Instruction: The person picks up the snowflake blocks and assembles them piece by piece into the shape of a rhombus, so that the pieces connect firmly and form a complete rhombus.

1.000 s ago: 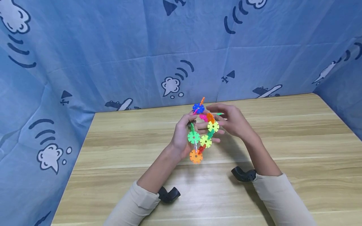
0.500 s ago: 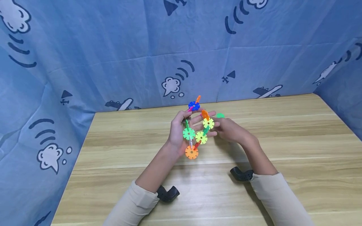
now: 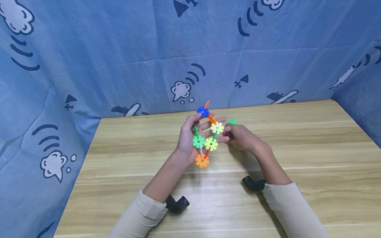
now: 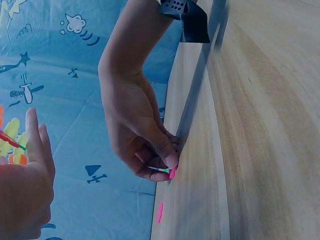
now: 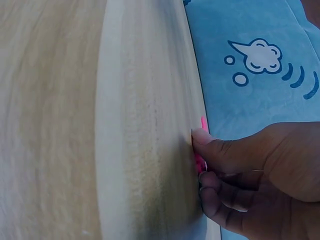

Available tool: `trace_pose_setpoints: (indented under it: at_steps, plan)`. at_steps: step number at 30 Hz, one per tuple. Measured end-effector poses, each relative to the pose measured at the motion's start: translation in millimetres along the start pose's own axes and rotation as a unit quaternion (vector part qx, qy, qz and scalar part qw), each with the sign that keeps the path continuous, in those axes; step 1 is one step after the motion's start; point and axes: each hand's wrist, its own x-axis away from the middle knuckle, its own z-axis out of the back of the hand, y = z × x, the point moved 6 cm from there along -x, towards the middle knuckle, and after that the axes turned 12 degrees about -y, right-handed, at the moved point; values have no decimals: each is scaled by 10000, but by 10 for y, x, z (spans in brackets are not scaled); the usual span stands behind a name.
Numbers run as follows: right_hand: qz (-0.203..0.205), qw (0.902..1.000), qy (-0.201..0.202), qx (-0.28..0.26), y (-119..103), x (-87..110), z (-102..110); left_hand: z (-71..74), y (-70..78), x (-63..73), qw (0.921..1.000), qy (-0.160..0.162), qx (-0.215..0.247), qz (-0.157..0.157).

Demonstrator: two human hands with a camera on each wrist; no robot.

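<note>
In the head view my left hand (image 3: 186, 142) holds up a linked chain of notched plastic discs (image 3: 198, 141), its thumb near the blue disc (image 3: 203, 111). Orange, yellow, green, red and clear discs hang in a loop before the palm, the other fingers spread behind them. To its right, my right hand (image 3: 245, 137) is down at the tabletop. Its thumb and fingers pinch a pink notched disc (image 5: 200, 163), partly hidden by them. Just beyond these fingers lies a green disc (image 3: 232, 122). The left wrist view shows another pink disc (image 4: 159, 212) on the table.
The wooden table (image 3: 134, 158) reaches back to a blue printed cloth (image 3: 134, 82), which hangs behind it and at the sides. Black curved wrist mounts (image 3: 177, 204) sit at both cuffs, low over the tabletop.
My right hand has come away from the chain and down to the table, where it now pinches the pink disc. My left hand, with the chain, has shifted slightly left.
</note>
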Motion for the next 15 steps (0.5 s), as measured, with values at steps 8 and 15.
trace_pose_setpoints:
  at_steps: [8,15]
  plan:
    - [-197,9995,130,-206,110,4,50,36,-33,0,9972,166,-651,314]
    - [-5,9899,628,-1275,96,78,221,23,-61,-5,9980,165,-471,383]
